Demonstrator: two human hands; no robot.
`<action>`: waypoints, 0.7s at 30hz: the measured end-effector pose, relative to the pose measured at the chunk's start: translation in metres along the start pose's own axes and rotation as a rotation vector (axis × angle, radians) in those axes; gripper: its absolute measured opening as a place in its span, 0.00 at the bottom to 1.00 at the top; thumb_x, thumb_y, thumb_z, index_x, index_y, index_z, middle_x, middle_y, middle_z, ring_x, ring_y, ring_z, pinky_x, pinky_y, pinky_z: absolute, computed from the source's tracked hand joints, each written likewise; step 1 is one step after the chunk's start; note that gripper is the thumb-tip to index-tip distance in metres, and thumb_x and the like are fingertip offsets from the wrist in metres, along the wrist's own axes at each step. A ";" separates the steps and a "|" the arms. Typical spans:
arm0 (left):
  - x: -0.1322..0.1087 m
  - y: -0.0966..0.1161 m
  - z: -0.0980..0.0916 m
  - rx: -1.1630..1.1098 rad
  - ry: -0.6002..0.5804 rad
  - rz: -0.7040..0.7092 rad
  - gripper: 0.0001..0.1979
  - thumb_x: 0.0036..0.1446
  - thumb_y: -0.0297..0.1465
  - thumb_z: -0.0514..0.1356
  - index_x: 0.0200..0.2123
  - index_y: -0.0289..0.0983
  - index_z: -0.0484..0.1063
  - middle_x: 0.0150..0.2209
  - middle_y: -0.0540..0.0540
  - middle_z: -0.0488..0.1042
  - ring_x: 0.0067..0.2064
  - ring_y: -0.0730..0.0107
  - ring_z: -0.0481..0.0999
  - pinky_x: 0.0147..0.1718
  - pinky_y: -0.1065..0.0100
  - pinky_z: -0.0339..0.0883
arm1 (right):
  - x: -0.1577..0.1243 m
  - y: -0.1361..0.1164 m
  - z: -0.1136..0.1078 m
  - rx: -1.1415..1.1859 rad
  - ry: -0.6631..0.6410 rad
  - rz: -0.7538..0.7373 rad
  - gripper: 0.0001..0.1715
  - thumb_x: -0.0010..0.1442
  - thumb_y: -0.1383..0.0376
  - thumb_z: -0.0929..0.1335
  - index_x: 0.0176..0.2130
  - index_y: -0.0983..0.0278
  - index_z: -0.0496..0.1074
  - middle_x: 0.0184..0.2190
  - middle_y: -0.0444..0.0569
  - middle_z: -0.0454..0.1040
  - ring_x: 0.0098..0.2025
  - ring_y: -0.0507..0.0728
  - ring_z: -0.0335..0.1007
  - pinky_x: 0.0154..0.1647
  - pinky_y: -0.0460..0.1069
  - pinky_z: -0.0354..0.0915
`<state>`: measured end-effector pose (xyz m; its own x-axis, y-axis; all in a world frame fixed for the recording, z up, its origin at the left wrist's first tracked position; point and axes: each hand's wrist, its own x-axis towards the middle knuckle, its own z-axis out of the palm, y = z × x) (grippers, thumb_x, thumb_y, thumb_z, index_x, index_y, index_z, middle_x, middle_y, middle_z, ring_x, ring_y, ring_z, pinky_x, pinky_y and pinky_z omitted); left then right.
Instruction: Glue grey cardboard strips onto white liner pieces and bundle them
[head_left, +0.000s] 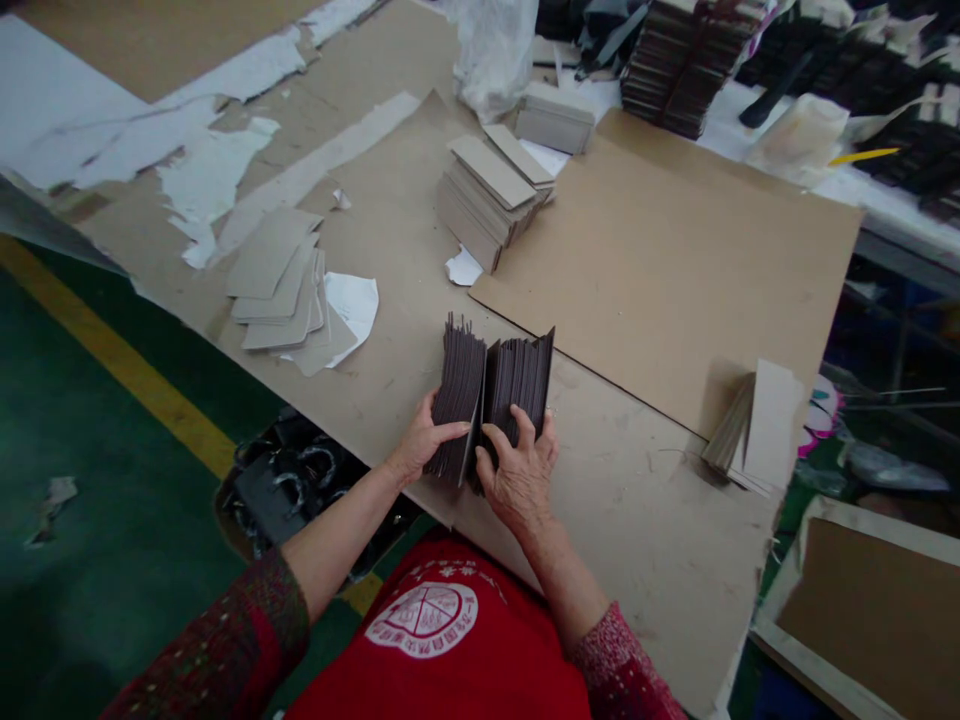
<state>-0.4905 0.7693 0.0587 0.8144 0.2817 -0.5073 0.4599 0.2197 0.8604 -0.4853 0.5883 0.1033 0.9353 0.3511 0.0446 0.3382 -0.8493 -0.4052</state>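
Two bundles of thin dark brown strips stand on edge at the near side of the table, with a narrow gap between them. My left hand [422, 440] is closed around the lower end of the left bundle [460, 385], its thumb laid across the near end. My right hand [520, 463] grips the right bundle [517, 375], with bent fingers on its near face and top edges. The outermost strip on the right leans slightly away from the others. What the strips are made of cannot be made out.
Grey card pieces [277, 285] lie fanned at left. A stack of grey cards [487, 190] sits beyond the bundles, and another card stack [769, 420] stands at right. A large brown board [675, 260] covers the right part. A box of black items [292, 475] is below the table edge.
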 end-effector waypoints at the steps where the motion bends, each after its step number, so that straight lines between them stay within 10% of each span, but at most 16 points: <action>1: 0.000 0.000 0.000 -0.008 -0.007 -0.016 0.41 0.45 0.32 0.72 0.61 0.41 0.61 0.57 0.39 0.72 0.54 0.55 0.75 0.57 0.49 0.67 | 0.000 0.002 0.000 -0.001 -0.001 -0.011 0.21 0.62 0.58 0.70 0.55 0.51 0.73 0.65 0.51 0.57 0.69 0.76 0.36 0.64 0.71 0.47; 21: 0.000 0.000 0.000 -0.011 -0.003 -0.016 0.40 0.45 0.32 0.72 0.61 0.41 0.62 0.57 0.39 0.71 0.55 0.54 0.74 0.57 0.50 0.66 | 0.005 -0.007 -0.002 -0.005 -0.013 0.030 0.18 0.60 0.50 0.72 0.47 0.54 0.75 0.63 0.51 0.59 0.69 0.77 0.36 0.64 0.72 0.46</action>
<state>-0.4906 0.7689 0.0592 0.8080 0.2747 -0.5211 0.4694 0.2343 0.8513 -0.4830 0.5952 0.1081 0.9436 0.3303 0.0210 0.3105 -0.8616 -0.4015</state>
